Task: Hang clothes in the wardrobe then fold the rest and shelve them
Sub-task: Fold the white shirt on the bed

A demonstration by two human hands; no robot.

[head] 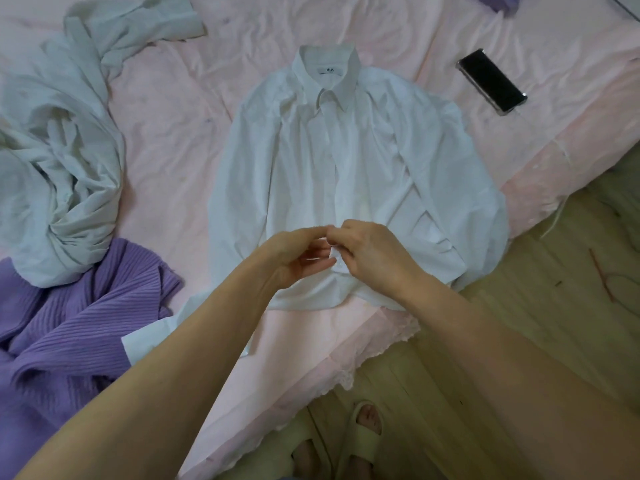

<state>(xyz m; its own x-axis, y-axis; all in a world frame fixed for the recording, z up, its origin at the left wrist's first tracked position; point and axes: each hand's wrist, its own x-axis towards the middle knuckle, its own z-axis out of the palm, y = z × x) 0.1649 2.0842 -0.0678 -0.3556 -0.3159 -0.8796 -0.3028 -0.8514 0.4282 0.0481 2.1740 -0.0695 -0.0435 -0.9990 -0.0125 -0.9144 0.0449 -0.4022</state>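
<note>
A white collared shirt point(346, 161) lies flat, front up, on the pink bed sheet point(166, 140), collar at the far side. Both hands meet over its front placket near the hem. My left hand point(298, 254) pinches the fabric edge there, and my right hand point(370, 252) pinches the placket right beside it, fingertips touching. One cuff of the shirt point(145, 341) sticks out under my left forearm. A purple ribbed knit point(69, 327) lies crumpled at the near left.
A pale grey-white garment point(59, 168) is heaped at the left. A black phone point(491, 81) lies on the sheet at the far right. Another purple item point(498, 1) peeks in at the top edge. Wooden floor point(519, 306) and my sandalled feet point(363, 431) are at the bed's near edge.
</note>
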